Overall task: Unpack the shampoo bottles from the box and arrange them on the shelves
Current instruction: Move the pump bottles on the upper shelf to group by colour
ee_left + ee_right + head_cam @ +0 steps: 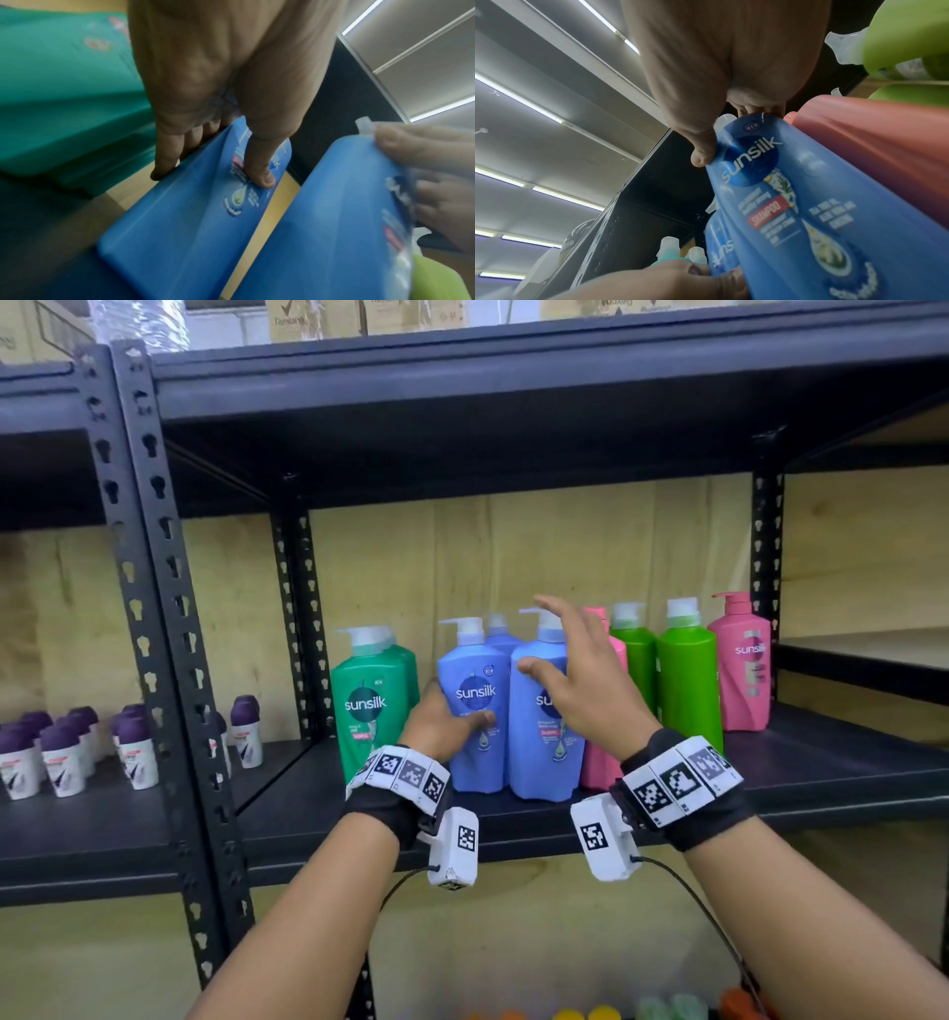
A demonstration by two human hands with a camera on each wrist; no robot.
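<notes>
Several Sunsilk pump bottles stand on the black shelf (pixel 832 778): green (pixel 367 711), two blue in front, pink (pixel 742 665) and lime (pixel 685 680). My left hand (pixel 452 711) grips the left blue bottle (pixel 475 747) low down, its thumb (pixel 264 178) on the label and fingers (pixel 164 162) round the left side. My right hand (pixel 544 634) is spread wide in front of the right blue bottle (pixel 542 752). Only its thumb (pixel 703 156) touches that bottle's shoulder (pixel 795 192). Both blue bottles stand upright on the shelf.
Small purple-capped roll-ons (pixel 67 752) fill the neighbouring shelf on the left, past the perforated black uprights (pixel 169 608). Bare shelf lies right of the pink bottle (pixel 862 752) and left of the green one (pixel 287 767). Cardboard boxes (pixel 318 320) sit on top. Coloured caps (pixel 570 1013) show below.
</notes>
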